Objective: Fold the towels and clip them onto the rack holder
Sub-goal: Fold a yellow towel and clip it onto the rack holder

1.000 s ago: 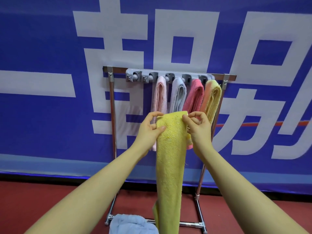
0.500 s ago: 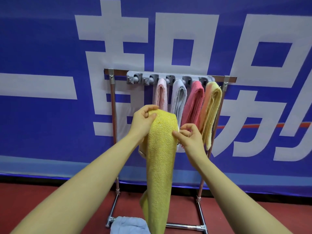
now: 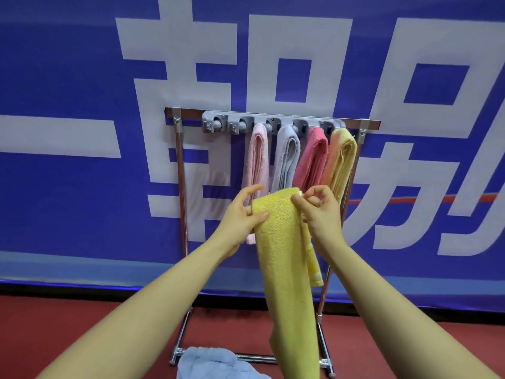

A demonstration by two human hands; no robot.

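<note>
Behind the rack, a blue banner (image 3: 54, 77) with huge white characters filled the wall, above a red floor (image 3: 68, 324). Only parts of the characters showed, cropped too much to read with confidence; no brand or label could be made out on the towels or the holder.

Half a second earlier the yellow towel (image 3: 284, 255) had been draped over the left hand (image 3: 240, 214), left of its present place and higher, with the right hand (image 3: 319, 212) lower at its edge. Now both hands were level at the folded top: left fingers (image 3: 259, 214) curled round the left side with the thumb on the front face, right fingers (image 3: 297, 199) pinching the right corner. The towel hung straight down from them as a narrow strip. I judged the fold was being squared before clipping.

Above the fingers, the grey rack holder (image 3: 273, 123) carried four towels: pale pink towel (image 3: 258, 157), grey towel (image 3: 287, 157), deep pink towel (image 3: 314, 157) and peach-yellow towel (image 3: 341, 160). Two clips (image 3: 217, 125) up and left of the left fingers looked free, so the yellow towel would likely go there. Below the forearms, a light blue towel (image 3: 210, 362) lay on the floor by the rack's foot, unfolded.
</note>
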